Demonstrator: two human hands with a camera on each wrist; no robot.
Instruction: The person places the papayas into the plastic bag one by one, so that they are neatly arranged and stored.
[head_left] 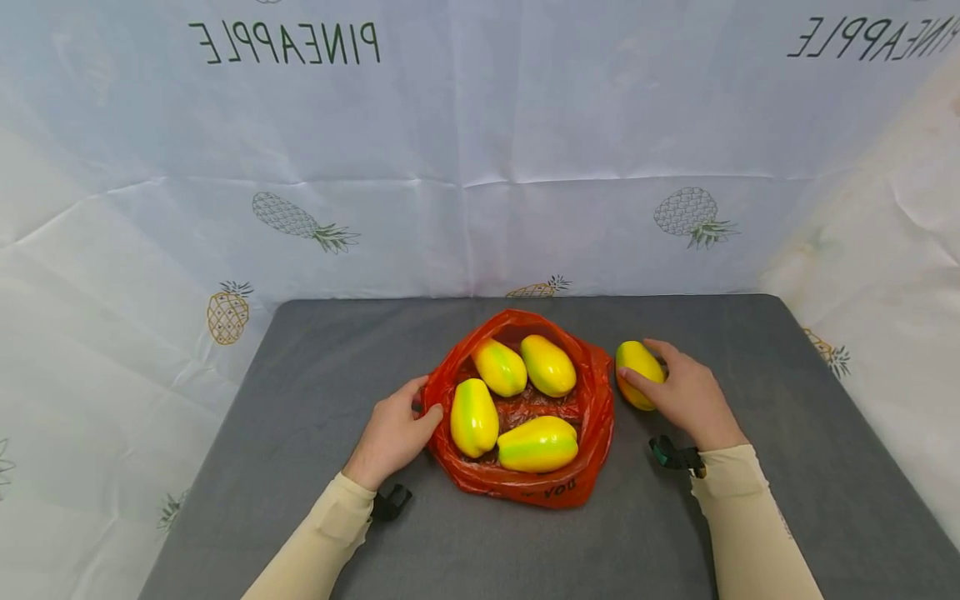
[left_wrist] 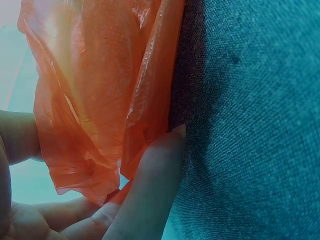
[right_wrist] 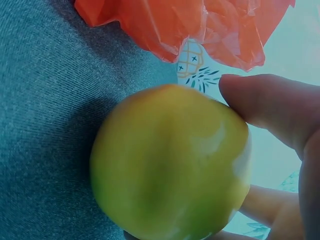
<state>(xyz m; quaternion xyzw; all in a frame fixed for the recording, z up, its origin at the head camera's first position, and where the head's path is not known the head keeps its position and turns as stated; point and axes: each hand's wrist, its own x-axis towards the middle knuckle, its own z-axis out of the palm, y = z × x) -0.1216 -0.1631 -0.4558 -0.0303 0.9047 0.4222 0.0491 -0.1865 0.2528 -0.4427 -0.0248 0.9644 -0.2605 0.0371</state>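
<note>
A red plastic bag (head_left: 592,467) sits with its mouth open in the middle of the grey table. Inside lie several glossy yellow-green papayas (head_left: 475,418). At the bag's left side my left hand (head_left: 397,429) pinches the plastic; in the left wrist view the thumb (left_wrist: 155,185) and fingers lie on either side of a fold. To the right of the bag, my right hand (head_left: 690,396) grips another papaya (head_left: 637,375) between thumb and fingers. In the right wrist view that papaya (right_wrist: 170,165) is close to the tabletop; whether it touches is unclear.
The grey cloth-covered table (head_left: 337,350) ends at a white curtain (head_left: 420,242) printed with pineapples, which also hangs along both sides. Dark straps with small devices (head_left: 675,454) are on both wrists.
</note>
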